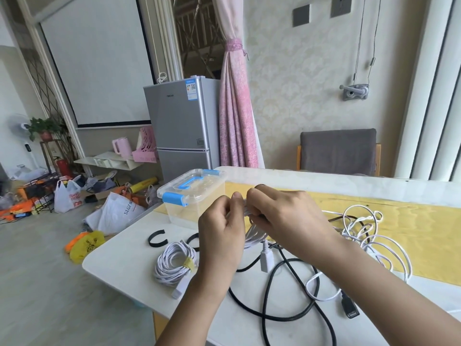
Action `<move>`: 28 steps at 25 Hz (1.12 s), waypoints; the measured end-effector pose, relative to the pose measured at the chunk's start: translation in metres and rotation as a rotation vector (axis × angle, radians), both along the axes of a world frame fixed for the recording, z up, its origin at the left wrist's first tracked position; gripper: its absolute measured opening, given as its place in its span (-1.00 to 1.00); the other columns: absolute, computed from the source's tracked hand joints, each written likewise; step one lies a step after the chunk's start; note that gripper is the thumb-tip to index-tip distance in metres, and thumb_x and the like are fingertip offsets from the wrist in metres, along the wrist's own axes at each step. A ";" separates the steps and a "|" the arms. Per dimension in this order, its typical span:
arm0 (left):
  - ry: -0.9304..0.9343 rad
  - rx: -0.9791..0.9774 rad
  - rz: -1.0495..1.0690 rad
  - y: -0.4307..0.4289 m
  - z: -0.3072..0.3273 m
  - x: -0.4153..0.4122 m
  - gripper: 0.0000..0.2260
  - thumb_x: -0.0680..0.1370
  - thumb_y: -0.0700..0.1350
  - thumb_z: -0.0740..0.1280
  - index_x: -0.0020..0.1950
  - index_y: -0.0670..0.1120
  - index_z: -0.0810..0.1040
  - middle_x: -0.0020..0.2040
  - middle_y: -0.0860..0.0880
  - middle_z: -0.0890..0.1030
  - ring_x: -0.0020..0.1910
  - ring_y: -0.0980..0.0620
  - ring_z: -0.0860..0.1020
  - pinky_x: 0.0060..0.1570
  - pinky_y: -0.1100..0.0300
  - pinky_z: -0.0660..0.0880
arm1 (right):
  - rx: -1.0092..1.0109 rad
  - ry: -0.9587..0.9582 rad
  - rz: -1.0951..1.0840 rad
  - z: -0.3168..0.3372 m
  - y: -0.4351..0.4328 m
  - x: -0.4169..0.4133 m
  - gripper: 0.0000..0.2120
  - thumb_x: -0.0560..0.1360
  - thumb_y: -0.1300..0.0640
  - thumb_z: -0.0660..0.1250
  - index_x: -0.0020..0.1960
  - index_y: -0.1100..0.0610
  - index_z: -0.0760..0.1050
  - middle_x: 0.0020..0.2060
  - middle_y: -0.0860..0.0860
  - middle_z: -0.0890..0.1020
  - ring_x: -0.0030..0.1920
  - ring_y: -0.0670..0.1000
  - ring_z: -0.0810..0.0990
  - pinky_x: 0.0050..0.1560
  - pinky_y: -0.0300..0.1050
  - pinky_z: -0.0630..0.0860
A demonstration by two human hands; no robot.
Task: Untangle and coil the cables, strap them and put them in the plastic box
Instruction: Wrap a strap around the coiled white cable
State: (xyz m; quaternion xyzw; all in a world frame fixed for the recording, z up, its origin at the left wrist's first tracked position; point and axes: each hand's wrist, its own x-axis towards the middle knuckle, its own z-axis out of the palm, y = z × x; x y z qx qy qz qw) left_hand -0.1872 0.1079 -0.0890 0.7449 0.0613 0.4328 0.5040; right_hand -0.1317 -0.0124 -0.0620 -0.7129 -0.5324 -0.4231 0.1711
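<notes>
- Cables: three white and one black in view. One white coil [174, 265] lies on the worktop [124, 260] in front of the plastic box [197, 203], slightly to its left. It is bound with a yellow strap [188, 263]. Judged finished except for boxing.
- Second white cable [254, 236]: gathered in loops and held up just in front of the box.
- Left hand [220, 233]: fingers curled round the bundle's left end, thumb on top.
- Right hand [282, 216]: curled over the bundle's right part, gripping it. A USB plug [267, 258] dangles below.
- Black cable [274, 308]: sprawled loose in front and right of the box.
- Thin white cable [361, 228]: tangled heap well right of the box, crossed by a black strand. Neither of these two is coiled yet.
- Black straps: a C-shaped one [156, 239] lies near the box front. A second [193, 239] sits beside it.
- Box: lid on, blue latches closed, nothing visible inside.
- Progress, estimated: about a third. Left to do: strap the held bundle, untangle, coil and strap the other two, open the box, load everything.
- Not visible:
  - Whether a strap is on the held bundle, as the hands cover it.
  - Half of the second black strap, behind the left hand.
  - The rest of the black cable, which runs off the lower edge.
</notes>
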 end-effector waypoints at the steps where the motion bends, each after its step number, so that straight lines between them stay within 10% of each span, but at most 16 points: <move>1: 0.012 -0.026 -0.024 0.000 0.000 0.000 -0.52 0.48 0.23 0.17 -0.33 -0.18 0.35 -0.49 0.04 0.36 -0.44 0.01 0.28 -0.40 0.01 0.35 | -0.007 -0.059 0.002 -0.001 -0.001 0.002 -0.85 0.45 0.24 0.28 -0.14 0.09 0.31 -0.38 -0.01 0.41 -0.49 0.03 0.24 -0.63 -0.14 0.19; 5: 0.094 -0.106 -0.191 -0.001 0.007 -0.003 -0.64 0.51 0.26 0.21 -0.25 -0.01 0.42 -0.54 0.16 0.42 -0.54 0.22 0.35 -0.42 0.20 0.28 | -0.015 -0.199 0.031 -0.007 -0.005 0.005 -0.70 0.35 0.37 0.42 -0.07 0.13 0.35 -0.35 0.01 0.40 -0.46 0.01 0.34 -0.64 -0.15 0.20; 9: 0.045 -0.099 -0.364 -0.001 0.011 -0.007 -0.68 0.61 -0.14 0.24 -0.35 0.02 0.48 -0.54 0.15 0.34 -0.54 0.22 0.25 -0.48 0.31 0.21 | 0.001 -0.180 0.045 -0.003 -0.006 0.004 -0.74 0.36 0.37 0.41 -0.12 0.14 0.36 -0.35 0.02 0.42 -0.45 0.03 0.37 -0.64 -0.14 0.25; 13: -0.035 -0.054 -0.514 0.003 0.011 -0.008 -0.85 0.53 -0.11 0.29 0.03 -0.13 0.55 -0.39 0.17 0.50 -0.49 0.29 0.38 -0.45 0.50 0.28 | 0.018 -0.076 0.037 0.007 -0.012 0.001 -0.88 0.53 0.10 0.21 -0.11 0.15 0.41 -0.33 0.01 0.46 -0.46 0.04 0.42 -0.62 -0.15 0.28; 21: 0.015 0.070 -0.243 0.015 0.007 -0.003 -0.84 0.54 -0.07 0.33 0.11 -0.01 0.56 -0.05 0.20 0.62 -0.05 0.23 0.57 -0.02 0.17 0.50 | -0.018 0.067 0.003 0.018 -0.020 0.009 -0.80 0.35 0.02 0.42 -0.27 0.12 0.49 -0.39 -0.03 0.49 -0.50 0.07 0.46 -0.57 -0.18 0.37; 28: 0.029 0.191 -0.231 0.015 0.009 -0.003 -0.85 0.55 -0.17 0.35 0.06 0.04 0.63 -0.07 0.15 0.67 -0.02 0.24 0.60 -0.02 0.44 0.42 | -0.193 0.284 0.076 0.042 -0.044 0.003 -0.91 0.38 0.16 0.48 -0.17 0.02 0.60 -0.24 -0.09 0.59 -0.30 0.00 0.60 -0.30 0.02 0.55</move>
